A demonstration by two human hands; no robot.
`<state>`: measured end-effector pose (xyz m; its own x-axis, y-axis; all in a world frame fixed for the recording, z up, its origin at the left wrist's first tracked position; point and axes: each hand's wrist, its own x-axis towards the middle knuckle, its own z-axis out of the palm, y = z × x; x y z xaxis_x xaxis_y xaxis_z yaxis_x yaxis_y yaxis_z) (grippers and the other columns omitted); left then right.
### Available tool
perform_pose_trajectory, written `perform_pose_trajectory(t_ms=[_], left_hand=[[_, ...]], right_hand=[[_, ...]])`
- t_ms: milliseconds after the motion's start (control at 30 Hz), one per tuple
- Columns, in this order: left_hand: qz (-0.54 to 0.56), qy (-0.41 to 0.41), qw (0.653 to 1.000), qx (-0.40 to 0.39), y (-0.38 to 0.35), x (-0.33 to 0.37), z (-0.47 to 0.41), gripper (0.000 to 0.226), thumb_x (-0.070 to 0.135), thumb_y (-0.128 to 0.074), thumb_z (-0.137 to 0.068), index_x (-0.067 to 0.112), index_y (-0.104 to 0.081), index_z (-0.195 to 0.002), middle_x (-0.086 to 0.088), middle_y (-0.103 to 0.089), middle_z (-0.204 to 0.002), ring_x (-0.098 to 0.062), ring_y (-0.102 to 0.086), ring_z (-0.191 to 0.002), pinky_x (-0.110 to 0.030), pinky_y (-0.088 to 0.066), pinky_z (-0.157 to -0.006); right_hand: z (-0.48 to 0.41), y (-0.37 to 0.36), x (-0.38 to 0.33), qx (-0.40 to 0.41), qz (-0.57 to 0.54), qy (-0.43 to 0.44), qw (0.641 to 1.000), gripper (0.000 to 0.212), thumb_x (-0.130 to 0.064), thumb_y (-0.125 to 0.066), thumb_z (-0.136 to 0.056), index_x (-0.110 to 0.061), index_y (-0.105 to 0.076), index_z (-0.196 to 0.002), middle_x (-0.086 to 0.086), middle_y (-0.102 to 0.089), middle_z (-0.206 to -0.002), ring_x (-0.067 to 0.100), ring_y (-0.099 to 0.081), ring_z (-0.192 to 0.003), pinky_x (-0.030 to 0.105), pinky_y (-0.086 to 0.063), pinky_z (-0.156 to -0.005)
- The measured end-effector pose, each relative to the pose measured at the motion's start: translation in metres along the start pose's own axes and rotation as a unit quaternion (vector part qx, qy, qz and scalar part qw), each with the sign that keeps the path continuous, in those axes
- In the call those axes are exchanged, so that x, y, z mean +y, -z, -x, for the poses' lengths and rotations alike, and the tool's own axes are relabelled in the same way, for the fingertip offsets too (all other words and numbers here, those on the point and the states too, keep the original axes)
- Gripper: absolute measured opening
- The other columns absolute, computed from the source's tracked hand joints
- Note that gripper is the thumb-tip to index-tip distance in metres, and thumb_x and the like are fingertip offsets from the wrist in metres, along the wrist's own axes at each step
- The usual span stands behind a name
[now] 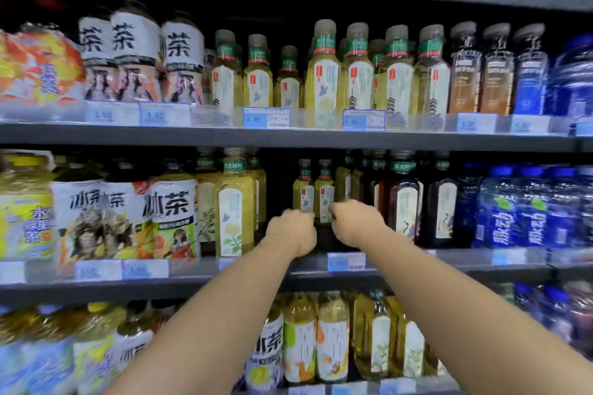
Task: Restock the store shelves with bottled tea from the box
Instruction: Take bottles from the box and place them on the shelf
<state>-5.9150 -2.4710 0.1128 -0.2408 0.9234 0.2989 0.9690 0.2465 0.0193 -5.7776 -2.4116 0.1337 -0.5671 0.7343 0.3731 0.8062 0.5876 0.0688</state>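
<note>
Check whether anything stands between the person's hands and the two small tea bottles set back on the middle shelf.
Nothing visible does. The left hand grips the left small bottle and the right hand the right small bottle; taller bottles stand only to either side.

on the middle shelf (192,287) a dark gap opens between the tall green tea bottle (234,202) on the left and the dark tea bottles (405,199) on the right. the left hand (292,231) and right hand (356,224) fill its mouth. two small green tea bottles (303,194), one gripped in each hand, block the back. the upper shelf (192,136) caps the gap.
</note>
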Motion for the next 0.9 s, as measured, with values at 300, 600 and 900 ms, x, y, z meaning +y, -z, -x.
perform_pose_trajectory(t_ms=[300,600,900], left_hand=[[-0.006,-0.065,0.975,0.212,-0.019,0.025,0.150,0.026,0.021,-0.046,-0.100,0.016,-0.060,-0.121,-0.005,-0.063,-0.112,-0.026,-0.057,-0.104,-0.040,-0.050,-0.076],[-0.026,-0.101,0.994,0.013,-0.241,0.026,0.297,0.023,0.012,-0.071,-0.078,0.016,-0.067,-0.100,-0.006,-0.066,-0.092,-0.031,-0.064,-0.087,-0.041,-0.049,-0.068],[0.011,0.042,0.975,-0.217,-0.410,0.000,0.404,0.052,0.036,-0.040,-0.100,0.023,-0.036,-0.150,-0.002,-0.037,-0.151,-0.027,-0.030,-0.141,-0.048,-0.028,-0.114]], right_hand=[[0.142,-0.016,-0.022,0.125,-0.055,0.009,0.991,0.031,-0.025,-0.047,-0.094,-0.017,-0.059,-0.121,0.007,-0.063,-0.112,0.031,-0.061,-0.098,0.041,-0.051,-0.079],[0.299,-0.217,-0.057,-0.024,-0.160,-0.004,0.987,0.017,-0.017,-0.048,-0.092,-0.014,-0.063,-0.099,0.008,-0.064,-0.099,0.034,-0.065,-0.088,0.040,-0.051,-0.067],[0.383,-0.395,-0.103,-0.317,-0.253,-0.117,0.907,0.025,-0.029,-0.046,-0.097,-0.014,-0.065,-0.094,0.013,-0.069,-0.099,0.033,-0.064,-0.092,0.036,-0.052,-0.078]])
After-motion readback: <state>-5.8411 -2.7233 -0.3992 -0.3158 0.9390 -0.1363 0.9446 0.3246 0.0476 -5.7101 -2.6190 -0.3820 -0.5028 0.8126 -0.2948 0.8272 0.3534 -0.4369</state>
